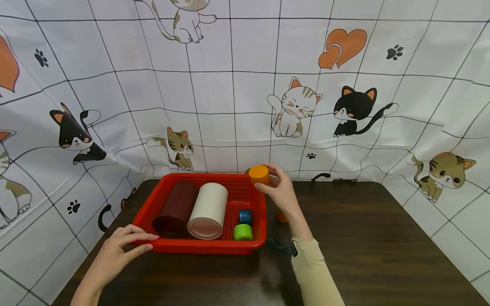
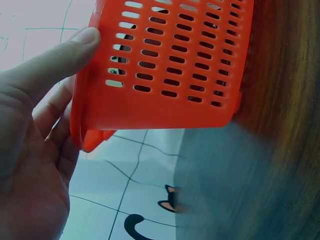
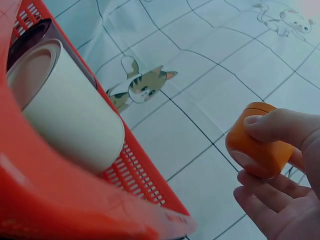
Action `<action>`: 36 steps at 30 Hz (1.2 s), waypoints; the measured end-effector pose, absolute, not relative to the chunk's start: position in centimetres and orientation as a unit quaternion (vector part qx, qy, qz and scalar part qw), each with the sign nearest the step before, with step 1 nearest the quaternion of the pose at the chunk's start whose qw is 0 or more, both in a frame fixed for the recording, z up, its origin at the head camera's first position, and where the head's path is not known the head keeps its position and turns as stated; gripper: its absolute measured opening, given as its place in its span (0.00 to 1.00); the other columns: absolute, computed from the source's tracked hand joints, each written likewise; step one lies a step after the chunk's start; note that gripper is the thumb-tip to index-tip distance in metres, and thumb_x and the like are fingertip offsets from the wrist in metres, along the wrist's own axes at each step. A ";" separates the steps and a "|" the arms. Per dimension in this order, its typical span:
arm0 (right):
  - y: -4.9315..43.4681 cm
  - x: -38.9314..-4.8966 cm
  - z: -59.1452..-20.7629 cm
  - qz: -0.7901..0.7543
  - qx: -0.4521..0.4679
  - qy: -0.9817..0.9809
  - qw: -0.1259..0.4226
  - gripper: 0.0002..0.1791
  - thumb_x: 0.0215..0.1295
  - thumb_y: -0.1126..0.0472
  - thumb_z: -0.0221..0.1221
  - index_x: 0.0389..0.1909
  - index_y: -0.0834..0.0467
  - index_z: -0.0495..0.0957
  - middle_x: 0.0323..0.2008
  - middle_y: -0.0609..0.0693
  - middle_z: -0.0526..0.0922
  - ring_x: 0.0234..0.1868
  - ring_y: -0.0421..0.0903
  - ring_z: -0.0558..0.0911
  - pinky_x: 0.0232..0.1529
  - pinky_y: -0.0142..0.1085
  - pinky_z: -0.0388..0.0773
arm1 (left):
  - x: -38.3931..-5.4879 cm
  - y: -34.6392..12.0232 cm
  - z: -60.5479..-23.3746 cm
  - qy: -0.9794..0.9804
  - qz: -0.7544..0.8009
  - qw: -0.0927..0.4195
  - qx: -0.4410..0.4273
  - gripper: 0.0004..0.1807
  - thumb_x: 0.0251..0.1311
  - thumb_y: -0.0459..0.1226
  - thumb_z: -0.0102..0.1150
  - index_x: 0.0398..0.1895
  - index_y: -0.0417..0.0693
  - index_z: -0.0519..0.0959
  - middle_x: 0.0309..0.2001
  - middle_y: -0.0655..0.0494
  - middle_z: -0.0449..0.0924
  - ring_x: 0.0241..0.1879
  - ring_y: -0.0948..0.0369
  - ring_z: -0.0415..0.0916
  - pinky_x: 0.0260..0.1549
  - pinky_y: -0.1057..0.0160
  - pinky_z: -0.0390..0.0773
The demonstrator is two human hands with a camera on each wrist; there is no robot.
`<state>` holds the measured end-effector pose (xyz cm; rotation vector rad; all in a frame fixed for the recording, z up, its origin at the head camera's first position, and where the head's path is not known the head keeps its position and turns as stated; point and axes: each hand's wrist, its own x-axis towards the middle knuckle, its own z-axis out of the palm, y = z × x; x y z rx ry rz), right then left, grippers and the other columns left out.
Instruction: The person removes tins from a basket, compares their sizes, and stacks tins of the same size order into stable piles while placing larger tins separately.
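My right hand [image 1: 281, 189] pinches a small orange jar [image 1: 259, 174] between thumb and fingers, raised by the back right corner of the red plastic basket [image 1: 206, 246]. The right wrist view shows that orange jar [image 3: 257, 142] side on, away from the basket wall. At the basket's front left corner, my left hand [image 1: 116, 253] grips the rim, thumb [image 2: 82, 45] on the outer wall and fingers behind the rim. Inside the basket lie a dark brown cylinder [image 1: 180, 204] and a white cylinder [image 1: 209, 204]. A blue jar [image 1: 246, 216] and a green jar [image 1: 243, 232] sit at their right.
Another orange object [image 1: 281, 217] is on the dark wooden table [image 1: 363, 246], partly hidden by the right forearm. A dark watch band [image 1: 285, 247] circles the right wrist. Behind the table hangs a white gridded cloth [image 1: 252, 93] with printed cats.
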<state>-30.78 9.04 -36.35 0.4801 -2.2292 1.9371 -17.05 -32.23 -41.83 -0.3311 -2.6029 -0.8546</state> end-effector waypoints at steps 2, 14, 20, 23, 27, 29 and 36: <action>9.5 -30.8 -36.6 0.644 0.155 -0.744 0.088 0.33 0.60 0.64 0.67 0.67 0.53 0.69 0.61 0.57 0.74 0.60 0.55 0.80 0.61 0.48 0.77 | -17.1 -32.2 -41.8 -0.924 -0.305 0.194 -0.122 0.15 0.51 0.40 0.73 0.42 0.69 0.87 0.39 0.73 0.79 0.44 0.79 0.62 0.38 0.66 0.70; 12.1 -30.1 -37.9 0.624 0.070 -0.759 0.171 0.33 0.57 0.60 0.71 0.64 0.51 0.72 0.59 0.53 0.79 0.58 0.49 0.76 0.56 0.40 0.72 | -17.2 -31.8 -42.0 -0.902 -0.312 0.254 -0.157 0.18 0.45 0.32 0.75 0.39 0.64 0.89 0.35 0.71 0.77 0.44 0.79 0.62 0.39 0.74 0.62; 13.2 -29.9 -38.7 0.593 0.055 -0.786 0.167 0.33 0.57 0.60 0.71 0.64 0.51 0.72 0.59 0.52 0.79 0.58 0.49 0.76 0.57 0.43 0.73 | -17.1 -31.8 -42.1 -0.906 -0.314 0.245 -0.141 0.17 0.46 0.33 0.75 0.39 0.63 0.89 0.35 0.70 0.78 0.43 0.79 0.62 0.38 0.73 0.63; 13.5 -29.9 -39.1 0.577 0.050 -0.798 0.167 0.33 0.57 0.60 0.71 0.64 0.51 0.71 0.59 0.52 0.79 0.59 0.50 0.77 0.58 0.46 0.73 | -17.0 -31.8 -42.0 -0.908 -0.317 0.240 -0.133 0.17 0.46 0.34 0.75 0.39 0.63 0.89 0.35 0.70 0.78 0.43 0.79 0.62 0.38 0.73 0.64; 13.9 -30.0 -39.8 0.553 0.046 -0.815 0.166 0.34 0.57 0.61 0.70 0.66 0.53 0.69 0.60 0.56 0.79 0.59 0.53 0.77 0.58 0.50 0.75 | -16.9 -31.8 -42.0 -0.909 -0.317 0.236 -0.130 0.16 0.47 0.34 0.75 0.40 0.63 0.89 0.35 0.70 0.78 0.44 0.79 0.62 0.38 0.71 0.64; 14.1 -30.1 -40.2 0.542 0.042 -0.823 0.165 0.36 0.58 0.61 0.70 0.67 0.54 0.68 0.62 0.57 0.78 0.60 0.54 0.77 0.59 0.51 0.75 | -16.9 -31.8 -42.0 -0.910 -0.317 0.235 -0.130 0.16 0.47 0.34 0.75 0.40 0.63 0.89 0.35 0.70 0.78 0.44 0.79 0.62 0.38 0.71 0.64; 14.6 -30.5 -41.1 0.524 0.033 -0.836 0.158 0.35 0.58 0.62 0.69 0.68 0.55 0.69 0.63 0.58 0.77 0.57 0.55 0.79 0.58 0.52 0.77 | -17.0 -31.8 -42.0 -0.912 -0.310 0.235 -0.129 0.16 0.47 0.35 0.75 0.40 0.63 0.89 0.35 0.70 0.77 0.44 0.80 0.61 0.38 0.70 0.64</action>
